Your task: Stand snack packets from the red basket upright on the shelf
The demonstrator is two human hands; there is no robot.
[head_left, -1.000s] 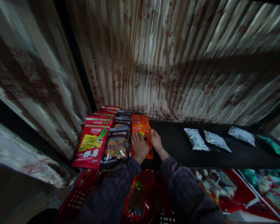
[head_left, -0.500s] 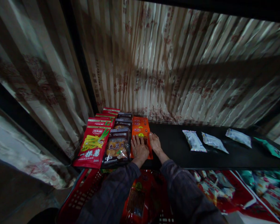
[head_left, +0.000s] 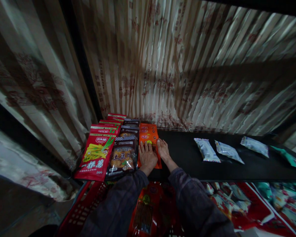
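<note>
Orange snack packets (head_left: 149, 129) lie overlapped in a row on the black shelf. My left hand (head_left: 148, 159) rests flat on the front one, fingers stretched toward the back. Along the packets' right edge lies my right hand (head_left: 163, 150), its fingers extended and touching the side. Dark potato-slice bags (head_left: 123, 158) stand in a row just left of my left hand. Farther left are red snack bags (head_left: 96, 154) with green and yellow pictures, also overlapping front to back. Part of the front orange packet is hidden under my left hand.
Three small white packets (head_left: 207, 150) and a green packet (head_left: 289, 158) lie on the shelf (head_left: 182, 154) to the right. Below its front edge, a red basket (head_left: 81, 204) holds more orange packets (head_left: 144, 210). Other bagged snacks (head_left: 233, 197) sit lower right. Striped sheeting (head_left: 148, 65) hangs behind.
The view has shifted slightly. Both hands keep nearly the same place at the orange packets, and nothing has been picked up or let go.
</note>
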